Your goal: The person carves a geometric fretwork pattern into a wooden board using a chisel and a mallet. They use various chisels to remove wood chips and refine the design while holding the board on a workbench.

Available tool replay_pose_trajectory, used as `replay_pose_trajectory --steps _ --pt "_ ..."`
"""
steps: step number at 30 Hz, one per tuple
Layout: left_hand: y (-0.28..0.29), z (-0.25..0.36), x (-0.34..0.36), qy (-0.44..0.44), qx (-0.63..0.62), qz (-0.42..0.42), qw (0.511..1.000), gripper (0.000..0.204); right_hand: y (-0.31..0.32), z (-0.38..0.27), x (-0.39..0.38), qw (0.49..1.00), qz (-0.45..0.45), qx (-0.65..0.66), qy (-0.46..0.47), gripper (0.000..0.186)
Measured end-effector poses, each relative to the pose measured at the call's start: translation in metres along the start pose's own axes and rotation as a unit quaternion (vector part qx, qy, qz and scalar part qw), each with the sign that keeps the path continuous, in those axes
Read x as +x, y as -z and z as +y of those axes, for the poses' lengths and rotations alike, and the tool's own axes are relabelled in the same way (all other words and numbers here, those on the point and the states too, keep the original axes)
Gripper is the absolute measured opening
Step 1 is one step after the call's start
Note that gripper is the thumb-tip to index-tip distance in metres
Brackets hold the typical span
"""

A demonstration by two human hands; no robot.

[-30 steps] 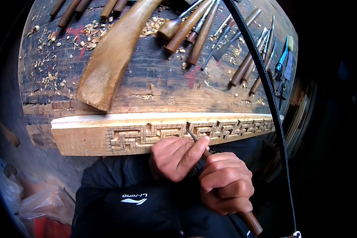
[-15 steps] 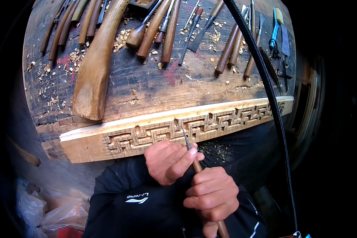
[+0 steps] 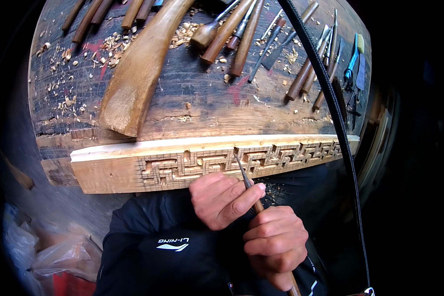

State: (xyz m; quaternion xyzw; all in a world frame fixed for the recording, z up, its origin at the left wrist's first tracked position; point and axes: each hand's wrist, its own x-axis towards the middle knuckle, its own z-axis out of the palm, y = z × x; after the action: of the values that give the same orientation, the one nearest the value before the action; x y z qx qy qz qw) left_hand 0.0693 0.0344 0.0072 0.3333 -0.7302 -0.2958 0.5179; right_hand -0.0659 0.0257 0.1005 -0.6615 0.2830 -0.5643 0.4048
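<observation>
A long wooden board (image 3: pixel 108 175) with a geometric pattern carved along its face rests at the near edge of the workbench. Pencil grid lines cover the patterned part. My right hand (image 3: pixel 276 241) is wrapped round the wooden handle of a carving chisel (image 3: pixel 258 205). Higher up, my left hand (image 3: pixel 224 198) pinches the tool near its metal shank, its knuckles close to the board's lower edge. The thin blade slants up and to the left, with its tip at a carved recess near the middle of the pattern. Fingers hide part of the shank.
A big wooden mallet (image 3: pixel 133 84) lies on the workbench (image 3: pixel 182 103), its head near the board. Several chisels (image 3: pixel 241 44) and a blue brush (image 3: pixel 352 61) lie beyond, among wood shavings (image 3: pixel 116 49). A black cable (image 3: pixel 330 93) hangs across the right side. Plastic bags (image 3: pixel 64 254) sit lower left.
The view has shifted, so the bench and tools appear displaced. The chisel tip has moved up slightly, from the carved channel to a recess near the board's upper edge. Both hands keep their grip.
</observation>
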Motion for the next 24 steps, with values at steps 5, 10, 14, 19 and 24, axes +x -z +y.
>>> replay_pose_trajectory --steps 5,10,14,19,24 --pt "-0.007 0.001 0.002 0.012 -0.003 0.047 0.999 0.045 -0.011 -0.002 0.001 0.998 0.056 -0.007 -0.014 0.062" --pt "-0.013 -0.002 0.001 0.010 -0.008 0.089 0.996 0.041 -0.024 -0.004 0.010 0.990 0.045 -0.128 -0.042 0.063" --pt "-0.014 -0.002 0.001 0.013 -0.022 0.102 0.994 0.040 -0.027 -0.004 0.010 0.990 0.036 -0.135 -0.026 0.062" --pt "-0.014 -0.002 0.003 0.010 -0.021 0.120 0.992 0.038 -0.028 -0.003 0.013 0.992 0.031 -0.119 -0.017 0.062" --pt "-0.011 -0.001 0.005 0.021 -0.030 0.101 0.994 0.039 -0.026 -0.009 0.017 0.987 0.015 -0.147 -0.069 0.061"
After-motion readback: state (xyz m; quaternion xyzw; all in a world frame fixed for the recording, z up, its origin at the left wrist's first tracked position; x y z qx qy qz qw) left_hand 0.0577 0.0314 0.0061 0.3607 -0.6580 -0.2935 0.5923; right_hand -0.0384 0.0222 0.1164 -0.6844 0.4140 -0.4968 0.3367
